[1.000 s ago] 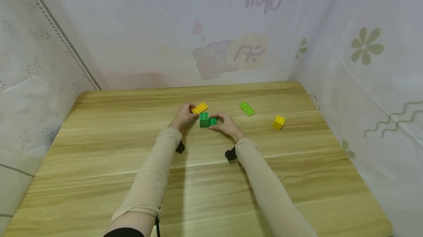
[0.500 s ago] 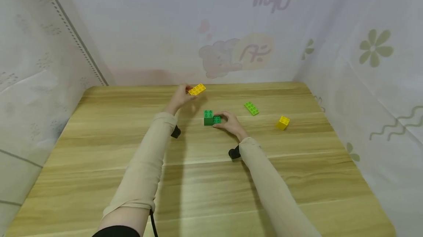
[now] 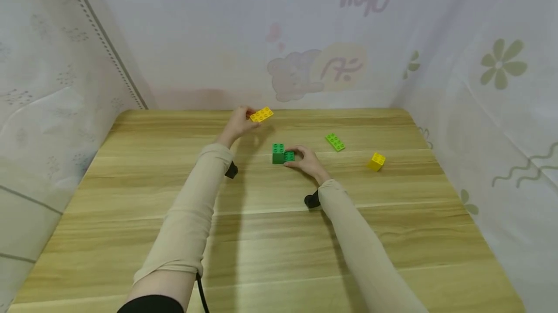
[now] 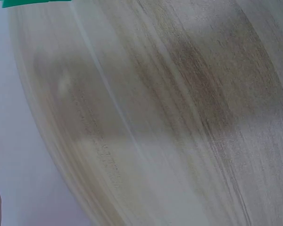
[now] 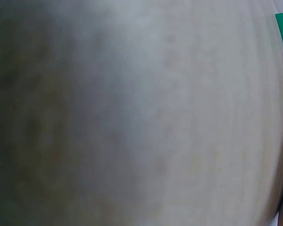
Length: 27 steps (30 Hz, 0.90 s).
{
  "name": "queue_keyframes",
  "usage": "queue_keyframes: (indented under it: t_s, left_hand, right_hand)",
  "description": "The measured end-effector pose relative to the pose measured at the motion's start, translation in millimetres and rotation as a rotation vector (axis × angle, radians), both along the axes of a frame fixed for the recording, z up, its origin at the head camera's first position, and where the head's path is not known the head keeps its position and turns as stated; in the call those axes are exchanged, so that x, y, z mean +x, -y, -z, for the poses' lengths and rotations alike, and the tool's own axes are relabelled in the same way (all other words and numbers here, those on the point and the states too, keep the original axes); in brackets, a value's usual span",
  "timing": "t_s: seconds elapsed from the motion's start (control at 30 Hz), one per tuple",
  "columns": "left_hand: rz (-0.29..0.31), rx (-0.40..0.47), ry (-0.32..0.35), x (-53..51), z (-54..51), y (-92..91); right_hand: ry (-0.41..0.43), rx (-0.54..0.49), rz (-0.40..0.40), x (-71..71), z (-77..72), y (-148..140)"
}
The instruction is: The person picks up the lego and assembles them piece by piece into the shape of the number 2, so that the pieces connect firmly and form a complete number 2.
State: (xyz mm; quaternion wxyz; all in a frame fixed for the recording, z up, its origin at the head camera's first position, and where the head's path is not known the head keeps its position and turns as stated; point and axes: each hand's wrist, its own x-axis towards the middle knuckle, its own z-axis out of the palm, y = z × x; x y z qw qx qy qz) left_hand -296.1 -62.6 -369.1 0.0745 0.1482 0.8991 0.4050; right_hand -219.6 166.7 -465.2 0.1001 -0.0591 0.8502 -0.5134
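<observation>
The left hand (image 3: 239,122) pinches the yellow plate (image 3: 262,115) by its left end, seemingly raised; I'd hold only the edges, leaving the 2 rows of round studs free. Right of that grip and nearer the person, the right hand (image 3: 307,162) pinches the low green brick (image 3: 289,156) beside the boxy green block (image 3: 278,153); light, even pressure should steady them. Beyond that hand, rightward, lie a thin lime plate (image 3: 335,142) and a chunky yellow block (image 3: 377,161), plastic-looking on the wood-grained table (image 3: 270,255).

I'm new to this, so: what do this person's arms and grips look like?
The left sleeve and right sleeve are plain, creased beige. A black left wrist device and black right wrist device sit by the cuffs. A thin black cable hangs by the left sleeve's upper end; beyond, a black band is partly cropped. The left grip and right grip are ungloved.
</observation>
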Motion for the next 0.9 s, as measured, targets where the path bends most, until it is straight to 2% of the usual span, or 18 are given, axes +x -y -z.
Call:
queue_keyframes:
  t_s: [0.9]
  left_hand:
    - [0.086, 0.037, -0.054, 3.3, -31.0, -29.5]
  right_hand:
    - [0.007, -0.026, -0.009, 0.1, -0.4, -1.3]
